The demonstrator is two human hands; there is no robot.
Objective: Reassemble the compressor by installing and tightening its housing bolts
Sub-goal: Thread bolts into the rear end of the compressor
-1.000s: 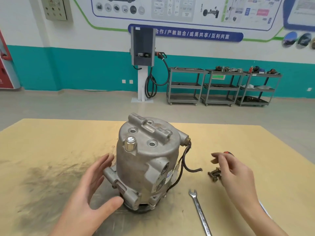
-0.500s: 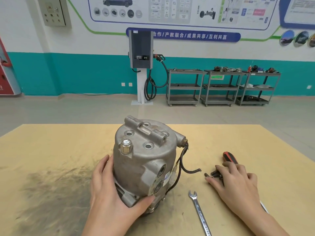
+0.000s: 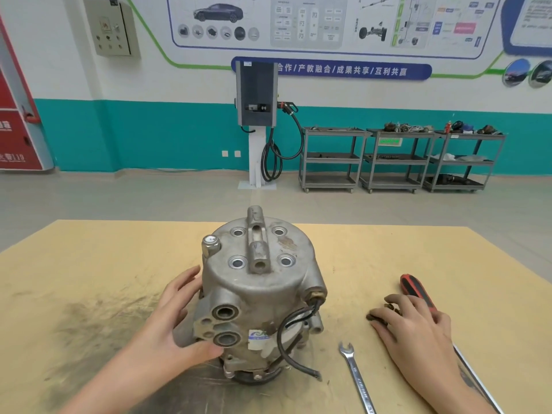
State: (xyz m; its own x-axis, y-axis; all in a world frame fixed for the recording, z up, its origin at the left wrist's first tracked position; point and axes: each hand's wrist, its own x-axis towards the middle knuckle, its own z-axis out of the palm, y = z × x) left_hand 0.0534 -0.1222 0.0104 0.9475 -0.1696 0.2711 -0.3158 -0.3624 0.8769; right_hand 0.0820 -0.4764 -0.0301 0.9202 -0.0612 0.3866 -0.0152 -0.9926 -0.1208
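Note:
The grey metal compressor [image 3: 260, 282] stands upright in the middle of the wooden table [image 3: 89, 264]. Several open bolt holes show on its top cover, and its two round ports face me. My left hand [image 3: 167, 333] grips the housing's left side, fingers curved round the body and thumb under the lower port. A small heap of dark bolts [image 3: 377, 317] lies on the table to the right. My right hand [image 3: 418, 339] lies palm down over them, fingertips touching the bolts, most of which it hides.
An open-ended wrench [image 3: 357, 377] lies between compressor and right hand. A red-and-black screwdriver handle [image 3: 416, 291] sticks out behind my right hand; its long shaft [image 3: 478, 380] runs under my forearm. A black wire [image 3: 286, 351] hangs off the compressor. Grey carts [image 3: 394, 159] stand far back.
My left hand closed on the compressor and turned it, so the ports now face me. My right hand came down flat onto the bolts.

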